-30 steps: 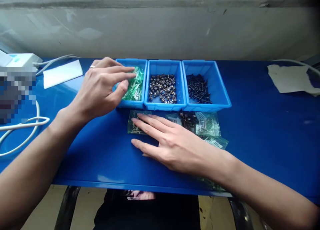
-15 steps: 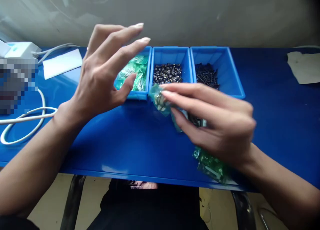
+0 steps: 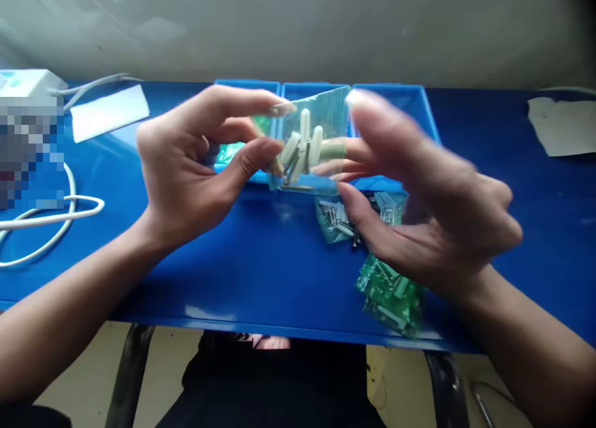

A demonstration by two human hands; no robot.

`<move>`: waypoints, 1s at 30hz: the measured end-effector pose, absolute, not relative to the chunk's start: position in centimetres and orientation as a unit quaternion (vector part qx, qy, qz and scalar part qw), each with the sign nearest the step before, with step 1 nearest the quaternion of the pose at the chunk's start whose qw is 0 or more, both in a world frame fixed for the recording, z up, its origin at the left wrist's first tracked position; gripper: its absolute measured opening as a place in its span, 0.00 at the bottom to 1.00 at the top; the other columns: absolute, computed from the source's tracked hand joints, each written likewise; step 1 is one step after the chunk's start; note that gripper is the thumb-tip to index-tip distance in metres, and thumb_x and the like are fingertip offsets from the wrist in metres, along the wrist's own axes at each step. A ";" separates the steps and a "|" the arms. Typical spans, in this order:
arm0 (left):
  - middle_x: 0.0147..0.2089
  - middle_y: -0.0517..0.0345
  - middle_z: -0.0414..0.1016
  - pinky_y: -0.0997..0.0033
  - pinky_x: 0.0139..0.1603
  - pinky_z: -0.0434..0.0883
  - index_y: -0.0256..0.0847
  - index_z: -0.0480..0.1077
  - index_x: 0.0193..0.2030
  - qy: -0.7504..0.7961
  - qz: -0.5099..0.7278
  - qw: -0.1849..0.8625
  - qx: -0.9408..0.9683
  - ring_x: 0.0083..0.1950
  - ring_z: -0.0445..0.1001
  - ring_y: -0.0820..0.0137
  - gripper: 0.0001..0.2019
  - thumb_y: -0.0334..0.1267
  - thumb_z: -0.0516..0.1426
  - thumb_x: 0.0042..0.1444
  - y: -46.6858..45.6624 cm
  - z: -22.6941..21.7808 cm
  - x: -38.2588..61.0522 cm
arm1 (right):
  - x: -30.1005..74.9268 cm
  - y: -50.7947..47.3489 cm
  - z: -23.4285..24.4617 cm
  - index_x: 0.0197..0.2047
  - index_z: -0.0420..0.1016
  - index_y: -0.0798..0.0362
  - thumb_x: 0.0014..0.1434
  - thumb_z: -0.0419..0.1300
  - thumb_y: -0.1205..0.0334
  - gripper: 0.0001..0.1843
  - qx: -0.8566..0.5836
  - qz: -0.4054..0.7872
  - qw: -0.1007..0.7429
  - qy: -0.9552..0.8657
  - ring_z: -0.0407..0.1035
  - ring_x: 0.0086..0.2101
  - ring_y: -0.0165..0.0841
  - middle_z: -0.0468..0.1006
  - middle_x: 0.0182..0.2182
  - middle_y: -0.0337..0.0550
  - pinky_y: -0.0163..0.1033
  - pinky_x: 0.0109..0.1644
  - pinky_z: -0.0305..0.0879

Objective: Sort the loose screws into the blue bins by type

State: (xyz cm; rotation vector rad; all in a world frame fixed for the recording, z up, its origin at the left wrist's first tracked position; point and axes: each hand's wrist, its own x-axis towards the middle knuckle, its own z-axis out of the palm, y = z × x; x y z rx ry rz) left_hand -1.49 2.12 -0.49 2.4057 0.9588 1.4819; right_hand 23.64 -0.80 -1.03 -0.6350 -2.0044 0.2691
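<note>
A pale, stained wall [image 3: 298, 30] rises behind a glossy blue counter [image 3: 559, 241]. Between the two hands, a clear plastic bag [image 3: 326, 114] is held up above the counter, in front of a row of three blue plastic bins [image 3: 395, 89]. Inside it are white plastic pieces [image 3: 302, 145], with dark screws among them.

The left hand [image 3: 195, 167] is curled and pinches the bag's left edge between thumb and fingers. The right hand [image 3: 433, 217] is blurred, with its fingers spread and partly visible through the right side of the bag; whether it has hold of the bag cannot be told.

Directly below the right hand lie a clear bag of silver screws [image 3: 333, 220] and a green-tinted bag of parts [image 3: 388, 297]. Behind the left hand, a green-tinted bag [image 3: 228, 153] sits in the leftmost bin. Further left of that hand are a white cable [image 3: 56, 220], a white paper card [image 3: 109, 112] and a white device [image 3: 28, 83]. Far right of the right hand lies a crumpled sheet of paper [image 3: 563, 127].
</note>
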 end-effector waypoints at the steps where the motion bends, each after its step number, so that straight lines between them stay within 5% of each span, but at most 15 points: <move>1: 0.54 0.64 0.85 0.72 0.38 0.85 0.51 0.78 0.63 0.318 0.486 0.113 0.806 0.38 0.85 0.73 0.17 0.36 0.68 0.69 2.2 -0.4 -1.4 | 23.9 -0.8 -1.2 0.74 0.72 0.31 0.66 0.67 0.72 0.38 -0.261 0.073 0.477 -0.836 0.81 0.55 0.39 0.78 0.67 0.34 0.47 0.57 0.86; 4: 0.50 0.64 0.85 0.73 0.36 0.85 0.52 0.76 0.66 0.309 0.455 0.190 0.813 0.36 0.84 0.74 0.19 0.37 0.66 0.71 2.0 -0.2 -1.1 | 24.5 -0.9 -1.4 0.61 0.85 0.34 0.66 0.71 0.64 0.23 -0.332 0.055 0.466 -0.818 0.79 0.54 0.40 0.75 0.68 0.39 0.43 0.42 0.85; 8: 0.37 0.68 0.82 0.72 0.34 0.83 0.56 0.78 0.63 0.338 0.465 0.178 0.799 0.34 0.83 0.75 0.16 0.33 0.62 0.74 1.6 -0.5 -0.8 | 24.3 -1.2 -1.1 0.58 0.86 0.33 0.66 0.71 0.67 0.22 -0.344 0.054 0.520 -0.780 0.81 0.48 0.37 0.85 0.56 0.34 0.43 0.46 0.83; 11: 0.55 0.70 0.83 0.68 0.42 0.85 0.62 0.76 0.66 0.336 0.495 0.056 0.799 0.44 0.86 0.73 0.22 0.30 0.61 0.73 2.0 -0.8 -1.3 | 23.5 -1.2 -0.6 0.52 0.88 0.38 0.68 0.70 0.65 0.13 -0.387 0.145 0.546 -0.729 0.80 0.36 0.33 0.87 0.40 0.35 0.42 0.39 0.81; 15: 0.72 0.63 0.73 0.56 0.51 0.87 0.63 0.62 0.78 0.243 0.430 -0.098 0.864 0.63 0.82 0.58 0.37 0.34 0.65 0.65 2.8 -0.8 -2.0 | 23.0 -0.4 -0.6 0.52 0.86 0.47 0.64 0.74 0.64 0.13 -0.369 0.333 0.588 -0.638 0.75 0.25 0.30 0.85 0.39 0.41 0.38 0.21 0.71; 18: 0.72 0.56 0.74 0.55 0.51 0.87 0.55 0.72 0.71 0.210 0.407 -0.120 0.881 0.67 0.79 0.56 0.28 0.32 0.65 0.66 2.5 -0.6 -1.7 | 23.1 0.4 -0.9 0.52 0.84 0.47 0.62 0.75 0.63 0.15 -0.318 0.421 0.576 -0.624 0.74 0.24 0.27 0.86 0.38 0.38 0.31 0.19 0.67; 22: 0.58 0.64 0.85 0.57 0.55 0.86 0.51 0.79 0.59 0.241 0.437 -0.083 0.863 0.56 0.84 0.65 0.14 0.32 0.63 0.71 2.0 -0.5 -1.5 | 23.2 0.4 -0.8 0.60 0.80 0.49 0.69 0.68 0.64 0.17 -0.300 0.491 0.521 -0.630 0.82 0.31 0.32 0.88 0.37 0.38 0.31 0.23 0.74; 25: 0.46 0.65 0.84 0.66 0.50 0.83 0.47 0.79 0.58 0.334 0.494 -0.065 0.800 0.47 0.83 0.71 0.10 0.36 0.63 0.73 3.0 -0.6 -2.3 | 23.2 0.0 -0.7 0.61 0.79 0.53 0.72 0.64 0.67 0.16 -0.309 0.361 0.515 -0.714 0.84 0.36 0.33 0.88 0.39 0.42 0.34 0.31 0.81; 30: 0.68 0.59 0.74 0.65 0.50 0.82 0.49 0.70 0.68 0.458 0.502 0.018 0.733 0.44 0.81 0.73 0.25 0.56 0.64 0.72 6.1 -1.0 -4.7 | 24.0 -0.4 -1.1 0.51 0.82 0.61 0.68 0.64 0.75 0.10 -0.235 -0.098 0.350 -0.902 0.84 0.41 0.38 0.88 0.39 0.47 0.44 0.45 0.85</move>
